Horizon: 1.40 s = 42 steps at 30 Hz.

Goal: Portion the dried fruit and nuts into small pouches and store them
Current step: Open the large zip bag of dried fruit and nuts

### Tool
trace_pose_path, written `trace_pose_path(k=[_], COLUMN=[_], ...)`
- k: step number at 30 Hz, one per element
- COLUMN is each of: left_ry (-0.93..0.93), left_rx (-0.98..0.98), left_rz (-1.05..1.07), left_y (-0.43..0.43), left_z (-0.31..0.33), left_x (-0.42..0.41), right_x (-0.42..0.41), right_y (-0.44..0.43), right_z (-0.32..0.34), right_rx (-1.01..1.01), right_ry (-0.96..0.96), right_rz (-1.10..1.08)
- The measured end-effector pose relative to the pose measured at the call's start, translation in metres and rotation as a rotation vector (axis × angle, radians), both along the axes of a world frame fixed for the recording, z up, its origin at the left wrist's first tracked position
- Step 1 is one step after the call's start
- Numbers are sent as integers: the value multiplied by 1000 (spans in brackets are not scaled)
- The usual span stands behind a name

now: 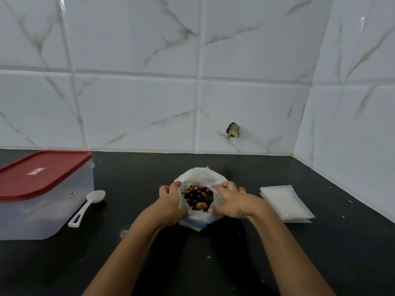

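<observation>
Both your hands, left hand [171, 205] and right hand [232, 202], grip the white bag [199, 176] rim, fruit and nuts [197, 197] showing inside.

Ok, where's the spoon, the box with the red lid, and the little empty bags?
spoon [96, 196], head view, on its white bowl.
box with the red lid [42, 174], head view, on the middle of the lid.
little empty bags [286, 201], head view, on the top bag of the stack.
</observation>
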<state>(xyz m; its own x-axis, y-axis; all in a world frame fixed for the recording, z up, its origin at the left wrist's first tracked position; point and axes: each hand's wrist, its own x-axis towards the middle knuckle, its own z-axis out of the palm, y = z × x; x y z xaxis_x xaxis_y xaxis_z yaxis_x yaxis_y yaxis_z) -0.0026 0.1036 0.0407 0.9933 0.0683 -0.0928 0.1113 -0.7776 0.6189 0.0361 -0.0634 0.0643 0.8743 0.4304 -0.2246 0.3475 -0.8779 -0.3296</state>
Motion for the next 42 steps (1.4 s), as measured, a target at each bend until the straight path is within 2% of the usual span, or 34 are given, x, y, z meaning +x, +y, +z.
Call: trace_pose_path(k=[3,6,10,16,18,20,22,24,27,28,30,32,34,37,40,42], left_ry=[78,105,36,-27,-24,-58,-59,-38,-62,-100,-241,-402,-439,-298,-167,-179], left_rx=[32,11,-153,-245,-118,160,215,151,68,10,-66,-27,67,297,318,318], left_rz=[-32,-42,-63,-98,-73,-24,-15,-34,-20,1,44,40,-13,-65,-97,-91], left_y=[-2,-4,-11,-31,-31,-29,-29,-28,-27,-26,-24,-25,-27,-27,-25,-26], left_z=[4,5,3,-12,-12,-11,-11,-11,-11,-11,-10,-10,-14,-28,-31,-31], left_x=[-2,-3,-3,2,3,2,1,3,8,9,11,11,9,9,11,11], right_x=[-1,-4,-3,0,0,0,1,3,6,7,11,15,17,20,19,17], right_y=[-5,-4,-6,-21,-22,-23,-24,-28,-37,-38,-39,-39,-38,-38,-36,-34], right_z=[3,3,5,10,10,8,5,5,7,8,8,5,2,-8,-13,-10], right_rx=[-111,-122,43,-117,-88,-97,-98,-12,368,481,579,554,489,338,212,213], right_ry=[37,44,89,60,101,126,127,146,198,184,90,-19,-54,-40,-39,-73], right_rz=[31,29,-28,-66,-69,-64,-69,-93,-180,-198,-230,-242,-237,-184,-151,-152])
